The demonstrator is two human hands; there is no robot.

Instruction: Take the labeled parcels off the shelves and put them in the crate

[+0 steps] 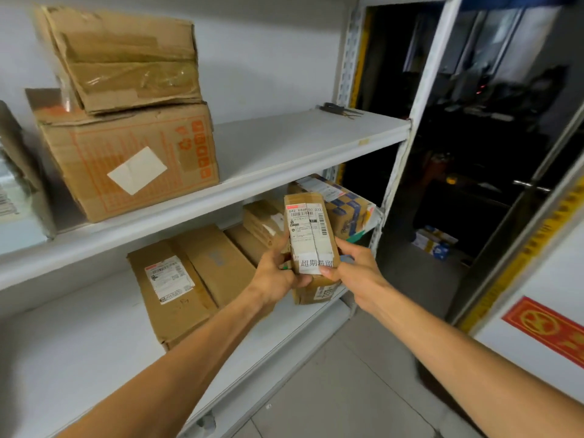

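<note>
While the left hand (pixel 275 273) grips the left edge of a small brown cardboard parcel with a white printed label (pixel 308 232), the right hand (pixel 354 270) pinches its lower right corner; it is held upright in front of the white metal lower shelf (pixel 79 358), where a flat brown labeled carton (pixel 177 286) lies to the left
</note>
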